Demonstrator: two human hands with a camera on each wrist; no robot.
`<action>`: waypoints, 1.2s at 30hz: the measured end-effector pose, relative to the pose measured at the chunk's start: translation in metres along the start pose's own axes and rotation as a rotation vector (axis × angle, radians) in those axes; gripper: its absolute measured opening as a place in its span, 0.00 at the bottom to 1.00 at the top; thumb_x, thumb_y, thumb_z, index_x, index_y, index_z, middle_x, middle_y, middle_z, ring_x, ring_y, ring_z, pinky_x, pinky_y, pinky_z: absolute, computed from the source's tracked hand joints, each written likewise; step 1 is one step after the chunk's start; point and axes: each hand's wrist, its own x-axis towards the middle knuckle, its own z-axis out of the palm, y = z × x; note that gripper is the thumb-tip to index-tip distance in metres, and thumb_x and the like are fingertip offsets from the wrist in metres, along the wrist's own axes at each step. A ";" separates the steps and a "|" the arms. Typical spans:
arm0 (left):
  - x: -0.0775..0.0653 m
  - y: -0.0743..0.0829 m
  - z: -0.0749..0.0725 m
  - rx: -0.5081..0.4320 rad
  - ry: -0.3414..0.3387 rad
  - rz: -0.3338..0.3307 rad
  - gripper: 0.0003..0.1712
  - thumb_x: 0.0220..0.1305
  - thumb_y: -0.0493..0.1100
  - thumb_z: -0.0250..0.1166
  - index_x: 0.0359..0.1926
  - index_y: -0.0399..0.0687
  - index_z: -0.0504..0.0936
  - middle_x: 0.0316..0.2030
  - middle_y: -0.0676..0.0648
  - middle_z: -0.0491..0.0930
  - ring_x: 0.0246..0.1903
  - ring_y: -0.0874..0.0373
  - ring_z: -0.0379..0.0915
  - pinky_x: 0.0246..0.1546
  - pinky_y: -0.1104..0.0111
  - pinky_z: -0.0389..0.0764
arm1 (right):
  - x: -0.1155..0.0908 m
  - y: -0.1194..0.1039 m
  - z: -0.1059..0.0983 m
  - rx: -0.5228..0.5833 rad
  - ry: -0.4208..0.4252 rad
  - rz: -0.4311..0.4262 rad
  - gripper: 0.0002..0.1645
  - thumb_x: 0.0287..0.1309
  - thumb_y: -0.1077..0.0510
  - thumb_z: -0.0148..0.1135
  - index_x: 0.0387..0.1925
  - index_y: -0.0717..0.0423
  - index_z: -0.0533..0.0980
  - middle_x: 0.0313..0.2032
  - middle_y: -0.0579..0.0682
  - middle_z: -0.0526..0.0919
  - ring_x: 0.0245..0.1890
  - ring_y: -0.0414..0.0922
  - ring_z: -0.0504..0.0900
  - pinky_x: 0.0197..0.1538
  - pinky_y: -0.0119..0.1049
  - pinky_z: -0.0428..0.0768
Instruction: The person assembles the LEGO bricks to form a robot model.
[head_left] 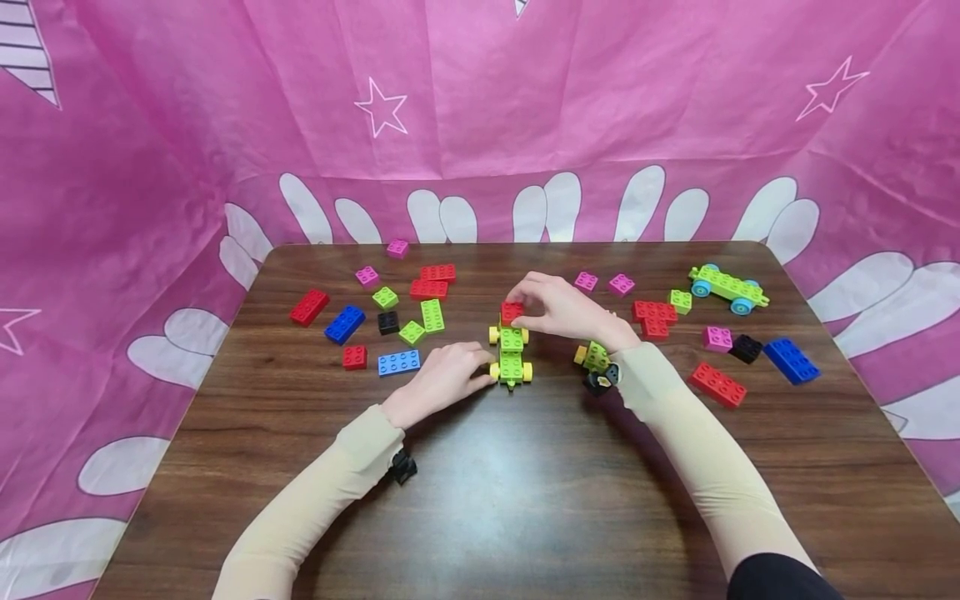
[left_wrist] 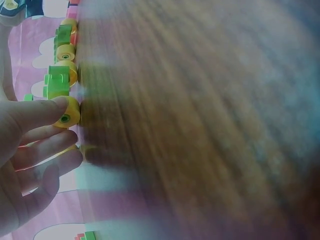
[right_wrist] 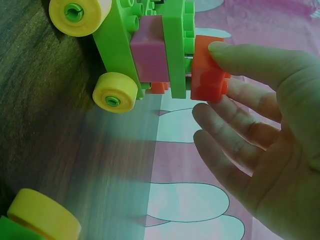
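Observation:
A lime-green toy car [head_left: 511, 367] with yellow wheels stands mid-table. My left hand [head_left: 448, 372] holds it by the near left yellow wheel [left_wrist: 71, 114], the thumb against that wheel. On the car's base sits a pink brick [right_wrist: 149, 50], topped by a lime brick [right_wrist: 175, 60]. With thumb and fingers, my right hand [head_left: 558, 307] pinches a red brick [right_wrist: 207, 75] at the top of this stack. Lime studs show between the red brick and the lime one, so a narrow gap is visible there. The right wrist partly covers another lime piece with yellow wheels [head_left: 596, 357].
Loose red, blue, pink, lime and black bricks lie left, among them a light blue brick [head_left: 399, 362]. On the right are red bricks [head_left: 655, 319], a long red brick [head_left: 718, 384], a blue brick [head_left: 792, 360] and a lime car base with blue wheels [head_left: 729, 286].

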 end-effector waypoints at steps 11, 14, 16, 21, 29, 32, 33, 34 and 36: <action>0.000 0.000 0.001 0.006 0.011 0.003 0.14 0.61 0.51 0.63 0.44 0.52 0.83 0.36 0.54 0.82 0.33 0.63 0.78 0.29 0.69 0.79 | 0.001 -0.003 0.000 0.004 -0.007 -0.007 0.18 0.51 0.51 0.68 0.44 0.52 0.78 0.40 0.48 0.78 0.40 0.44 0.78 0.48 0.40 0.78; 0.000 0.000 0.001 0.005 0.015 0.003 0.14 0.60 0.51 0.63 0.44 0.52 0.83 0.35 0.55 0.82 0.33 0.63 0.78 0.29 0.69 0.79 | 0.002 -0.004 0.000 0.012 -0.008 -0.015 0.18 0.51 0.52 0.68 0.44 0.53 0.78 0.39 0.49 0.78 0.39 0.44 0.78 0.46 0.39 0.79; -0.001 0.000 0.001 0.003 0.018 0.004 0.14 0.60 0.51 0.63 0.44 0.52 0.84 0.35 0.55 0.82 0.33 0.63 0.78 0.29 0.69 0.79 | 0.002 -0.004 0.000 0.013 -0.006 -0.019 0.17 0.51 0.52 0.69 0.43 0.52 0.78 0.38 0.48 0.77 0.38 0.43 0.78 0.45 0.37 0.79; 0.000 0.000 0.000 0.007 0.017 0.007 0.14 0.61 0.51 0.63 0.44 0.53 0.84 0.35 0.55 0.82 0.33 0.63 0.79 0.29 0.69 0.79 | 0.001 -0.005 0.002 0.025 -0.001 -0.023 0.16 0.51 0.53 0.68 0.42 0.52 0.77 0.38 0.48 0.76 0.36 0.42 0.77 0.43 0.35 0.78; 0.001 0.001 -0.001 -0.001 0.006 0.005 0.14 0.60 0.50 0.64 0.44 0.52 0.84 0.36 0.54 0.82 0.33 0.62 0.79 0.30 0.68 0.80 | -0.003 -0.004 0.004 0.019 0.030 -0.008 0.18 0.51 0.52 0.68 0.44 0.51 0.77 0.40 0.48 0.76 0.36 0.42 0.75 0.41 0.35 0.77; 0.001 0.001 -0.001 0.004 0.002 0.002 0.14 0.60 0.51 0.64 0.44 0.51 0.84 0.36 0.54 0.82 0.34 0.62 0.79 0.31 0.68 0.80 | -0.003 -0.003 0.005 0.013 0.032 -0.003 0.19 0.52 0.51 0.68 0.45 0.50 0.77 0.41 0.47 0.76 0.37 0.42 0.76 0.42 0.35 0.77; 0.000 0.001 -0.001 0.005 0.002 0.001 0.15 0.60 0.51 0.64 0.44 0.51 0.84 0.36 0.53 0.82 0.34 0.62 0.79 0.31 0.68 0.80 | -0.003 -0.003 0.005 0.012 0.031 -0.003 0.19 0.52 0.51 0.68 0.46 0.51 0.77 0.41 0.47 0.76 0.37 0.42 0.76 0.43 0.35 0.77; 0.001 0.001 -0.001 0.005 0.002 0.001 0.15 0.60 0.51 0.64 0.44 0.51 0.84 0.36 0.53 0.82 0.34 0.62 0.79 0.31 0.68 0.80 | -0.003 -0.003 0.005 0.009 0.032 -0.002 0.19 0.52 0.51 0.68 0.46 0.51 0.77 0.41 0.47 0.76 0.37 0.42 0.76 0.43 0.35 0.77; 0.001 0.001 -0.001 0.005 0.003 0.001 0.15 0.59 0.51 0.64 0.44 0.51 0.84 0.37 0.53 0.83 0.35 0.62 0.79 0.32 0.68 0.80 | -0.004 -0.004 0.005 0.009 0.035 -0.001 0.19 0.52 0.51 0.67 0.46 0.51 0.77 0.42 0.48 0.76 0.37 0.43 0.76 0.43 0.36 0.77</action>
